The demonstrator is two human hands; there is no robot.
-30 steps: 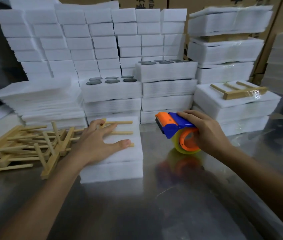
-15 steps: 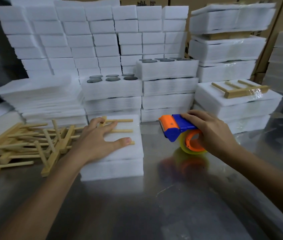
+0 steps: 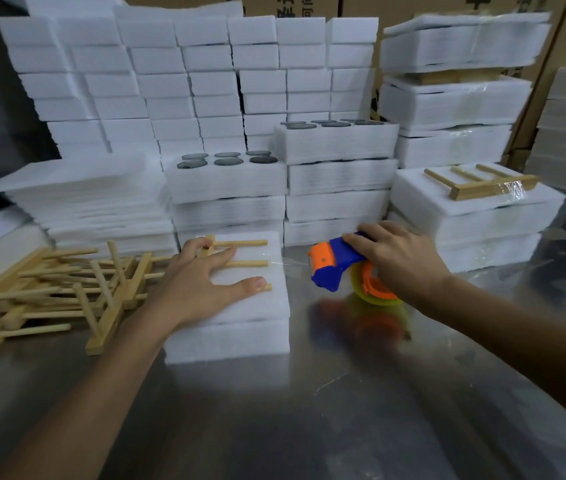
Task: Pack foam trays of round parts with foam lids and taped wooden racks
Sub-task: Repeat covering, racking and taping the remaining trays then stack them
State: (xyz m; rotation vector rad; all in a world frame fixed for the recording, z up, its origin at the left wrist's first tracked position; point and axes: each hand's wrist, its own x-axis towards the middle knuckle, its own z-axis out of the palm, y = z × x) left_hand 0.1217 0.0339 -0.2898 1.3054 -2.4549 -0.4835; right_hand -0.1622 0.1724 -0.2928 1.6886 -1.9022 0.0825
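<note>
A lidded white foam tray [image 3: 233, 336] lies on the steel table in front of me, with a wooden rack [image 3: 247, 263] on its lid. My left hand [image 3: 198, 282] presses flat on the rack and lid, fingers spread. Just right of the tray, my right hand [image 3: 397, 256] grips a blue and orange tape dispenser [image 3: 335, 268] with a yellowish tape roll. A thin strip of clear tape [image 3: 286, 263] runs from the dispenser to the tray's right edge. Behind, an open foam tray [image 3: 226, 181] shows several dark round parts [image 3: 228, 161].
A loose pile of wooden racks [image 3: 56, 292] lies at the left. Thin foam lids [image 3: 73, 188] are stacked behind it. A packed tray with a taped rack [image 3: 482, 183] sits at the right. Walls of foam blocks [image 3: 177, 74] and cardboard boxes fill the back.
My right hand has tilted the tape dispenser's nose downward and drawn it slightly right, with tape now stretched from the tray. My left hand stays pressed on the rack.
</note>
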